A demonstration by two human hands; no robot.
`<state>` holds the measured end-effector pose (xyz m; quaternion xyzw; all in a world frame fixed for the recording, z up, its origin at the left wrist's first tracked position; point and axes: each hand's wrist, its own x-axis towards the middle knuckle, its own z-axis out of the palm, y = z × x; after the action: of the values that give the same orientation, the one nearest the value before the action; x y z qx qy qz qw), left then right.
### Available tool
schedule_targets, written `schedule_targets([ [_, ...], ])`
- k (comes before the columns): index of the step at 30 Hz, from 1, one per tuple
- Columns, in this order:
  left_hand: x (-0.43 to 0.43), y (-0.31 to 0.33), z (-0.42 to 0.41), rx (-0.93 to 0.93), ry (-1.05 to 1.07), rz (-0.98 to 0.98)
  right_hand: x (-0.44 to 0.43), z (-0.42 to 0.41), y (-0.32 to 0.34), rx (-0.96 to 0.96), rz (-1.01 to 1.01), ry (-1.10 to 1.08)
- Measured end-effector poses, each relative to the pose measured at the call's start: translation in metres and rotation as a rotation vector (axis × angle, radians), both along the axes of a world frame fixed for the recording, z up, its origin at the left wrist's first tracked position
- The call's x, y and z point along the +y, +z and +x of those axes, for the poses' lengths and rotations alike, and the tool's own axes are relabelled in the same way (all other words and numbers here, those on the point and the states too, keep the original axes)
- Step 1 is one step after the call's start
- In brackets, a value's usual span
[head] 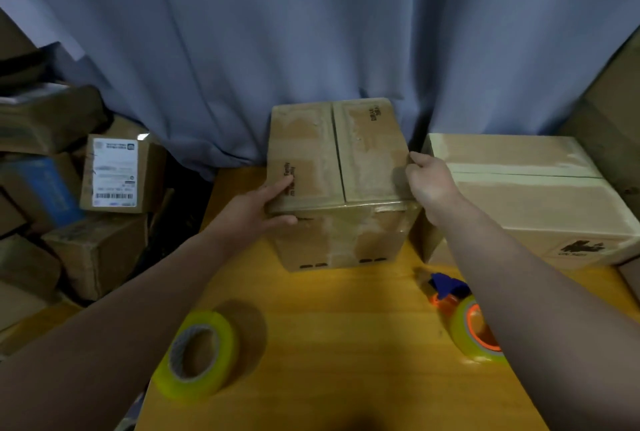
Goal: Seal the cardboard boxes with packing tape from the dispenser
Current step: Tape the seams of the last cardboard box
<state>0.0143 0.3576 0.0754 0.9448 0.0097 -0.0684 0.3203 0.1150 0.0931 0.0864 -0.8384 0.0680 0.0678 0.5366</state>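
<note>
Gripping closed box [337, 167], both hands [258, 204].

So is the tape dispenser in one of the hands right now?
No, the tape dispenser lies on the table while both hands grip the middle box.

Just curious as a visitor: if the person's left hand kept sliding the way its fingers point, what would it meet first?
The left hand already rests on the small brown cardboard box, fingers pointing up-right across its top. Going on, it would probably cross the centre flap seam first; depth is hard to judge.
</note>
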Motion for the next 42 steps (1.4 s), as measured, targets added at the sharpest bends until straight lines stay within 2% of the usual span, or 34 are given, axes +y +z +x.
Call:
schedule_targets([
  [3,-0.005,0.003,0.002,-0.058,-0.011,-0.019,0.005,0.007,0.007,0.001,-0.119,-0.001],
  [7,-0.019,0.008,-0.011,-0.090,-0.119,0.251,0.011,0.014,0.013,0.025,-0.433,0.082],
  [10,-0.020,0.015,-0.018,-0.398,-0.438,0.483,0.016,0.020,0.012,0.042,-0.734,0.157],
  [12,-0.005,0.007,-0.012,-0.563,-0.697,0.591,0.019,0.021,0.011,0.014,-0.821,0.224],
  [13,0.003,0.004,-0.008,-0.611,-0.761,0.645,0.020,0.021,0.012,0.012,-0.842,0.250],
  [15,0.013,0.001,0.005,-0.656,-0.687,0.696,0.021,0.020,0.011,0.066,-0.863,0.242],
  [17,0.016,0.005,0.023,-0.573,-0.516,0.785,0.020,0.015,0.009,0.150,-0.785,0.150],
  [19,0.016,0.013,0.036,-0.329,-0.479,0.884,0.020,0.006,0.006,0.162,-0.630,0.057],
  [21,0.011,0.014,0.040,-0.146,-0.506,0.840,0.021,-0.003,0.002,0.069,-0.482,-0.021],
  [22,0.006,0.013,0.037,-0.149,-0.540,0.772,0.020,-0.006,0.002,0.016,-0.410,-0.062],
  [24,-0.011,0.006,0.022,-0.294,-0.607,0.693,0.015,-0.006,-0.001,-0.059,-0.292,-0.102],
  [26,-0.036,-0.001,0.010,-0.412,-0.620,0.632,0.012,-0.003,0.002,-0.065,-0.220,-0.045],
  [28,-0.064,-0.004,0.010,-0.463,-0.562,0.611,0.010,0.000,0.004,-0.028,-0.312,0.063],
  [30,-0.086,0.004,0.010,-0.358,-0.460,0.626,0.008,0.000,0.008,-0.002,-0.504,0.105],
  [32,-0.088,0.010,0.018,-0.309,-0.433,0.621,0.006,-0.007,0.008,-0.007,-0.601,0.102],
  [34,-0.070,0.011,0.020,-0.260,-0.390,0.621,0.002,-0.024,0.002,-0.031,-0.571,0.089],
  [36,-0.040,0.011,0.021,-0.173,-0.217,0.582,-0.001,-0.045,-0.009,-0.049,-0.477,0.035],
  [39,-0.011,0.009,0.016,0.004,-0.017,0.363,-0.002,-0.061,-0.018,0.009,-0.439,-0.082],
  [42,-0.009,0.015,0.002,-0.056,-0.008,0.418,-0.002,-0.058,-0.015,-0.004,-0.444,-0.091],
])
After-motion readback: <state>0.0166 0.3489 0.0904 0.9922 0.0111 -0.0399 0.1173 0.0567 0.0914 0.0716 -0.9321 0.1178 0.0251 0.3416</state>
